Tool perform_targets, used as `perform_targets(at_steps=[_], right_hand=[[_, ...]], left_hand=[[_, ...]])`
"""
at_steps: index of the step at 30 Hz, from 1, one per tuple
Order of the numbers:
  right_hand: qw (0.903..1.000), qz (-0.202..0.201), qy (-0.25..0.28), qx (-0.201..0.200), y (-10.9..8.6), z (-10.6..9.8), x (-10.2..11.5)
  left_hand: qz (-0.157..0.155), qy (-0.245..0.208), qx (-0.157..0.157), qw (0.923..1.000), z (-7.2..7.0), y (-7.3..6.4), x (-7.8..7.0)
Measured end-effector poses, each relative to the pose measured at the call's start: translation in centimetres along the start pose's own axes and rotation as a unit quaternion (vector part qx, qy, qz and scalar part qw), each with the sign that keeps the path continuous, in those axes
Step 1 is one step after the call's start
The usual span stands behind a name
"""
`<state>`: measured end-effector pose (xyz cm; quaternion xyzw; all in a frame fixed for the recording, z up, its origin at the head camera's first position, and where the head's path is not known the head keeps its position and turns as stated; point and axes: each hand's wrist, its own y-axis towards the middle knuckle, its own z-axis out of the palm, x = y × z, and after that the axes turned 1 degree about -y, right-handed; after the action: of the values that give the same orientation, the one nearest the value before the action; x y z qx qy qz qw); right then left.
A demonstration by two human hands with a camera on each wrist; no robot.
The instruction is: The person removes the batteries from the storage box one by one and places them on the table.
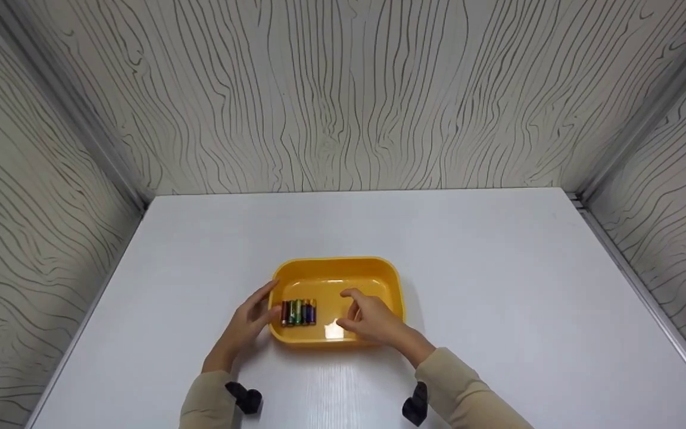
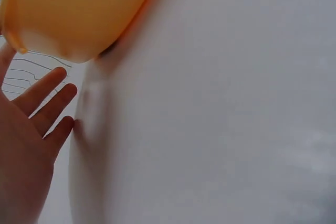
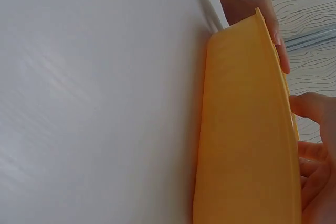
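A yellow tray (image 1: 337, 342) with rounded corners sits on the white table. At its left inside stands a row of several coloured batteries (image 1: 298, 313), side by side. My left hand (image 1: 249, 322) is at the tray's left rim, thumb and index finger touching it. In the left wrist view, three other fingers (image 2: 51, 106) are straight and spread, apart from the tray wall. Over the tray's right half, my right hand (image 1: 373, 319) keeps thumb and index finger apart, with nothing between them. Its remaining fingers (image 3: 312, 174) are bent. The tray wall (image 3: 247, 129) hides part of that hand.
The white table (image 1: 527, 286) extends around the tray. Wood-patterned panels (image 1: 337, 101) close off the back and both sides. A black wrist mount (image 1: 246, 398) sits beside the left sleeve, and another black mount (image 1: 416, 405) beside the right sleeve.
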<state>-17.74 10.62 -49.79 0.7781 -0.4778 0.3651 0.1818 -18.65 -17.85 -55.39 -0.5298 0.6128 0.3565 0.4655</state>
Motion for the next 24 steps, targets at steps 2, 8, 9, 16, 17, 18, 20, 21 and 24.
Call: perform_targets(at_steps=[2,8,9,16,17,18,20,21,24], right_hand=[[1.0000,0.004,0.001,0.003,0.1,0.2,0.0],[0.9992,0.032,0.017,0.015,0.5,0.6,0.0],[0.9988,0.040,0.021,0.018,0.6,0.6,0.0],[0.9975,0.057,0.034,0.026,1.2,0.9,-0.3],[0.9976,0.056,0.033,0.025,1.3,0.9,-0.4],[0.9976,0.056,0.033,0.025,1.4,0.9,-0.4],[0.9973,0.060,0.034,0.026,1.7,0.9,-0.5],[0.9971,0.063,0.034,0.027,1.8,0.9,-0.6],[0.9959,0.079,0.032,0.031,2.1,0.9,-0.8]], left_hand=[[0.001,-0.001,0.003,1.0000,0.2,0.0,0.0],[0.000,-0.007,0.008,0.9999,1.0,0.1,0.0],[-0.001,-0.009,0.009,0.9999,1.2,0.2,-0.1],[0.004,-0.025,0.016,0.9995,2.1,0.3,-0.3],[0.003,-0.030,0.018,0.9994,2.3,0.4,-0.4],[0.003,-0.034,0.019,0.9992,2.4,0.4,-0.4],[0.001,-0.042,0.019,0.9990,2.8,0.5,-0.5],[-0.002,-0.046,0.018,0.9988,2.9,0.6,-0.5],[-0.005,-0.064,0.016,0.9978,3.4,0.7,-0.5]])
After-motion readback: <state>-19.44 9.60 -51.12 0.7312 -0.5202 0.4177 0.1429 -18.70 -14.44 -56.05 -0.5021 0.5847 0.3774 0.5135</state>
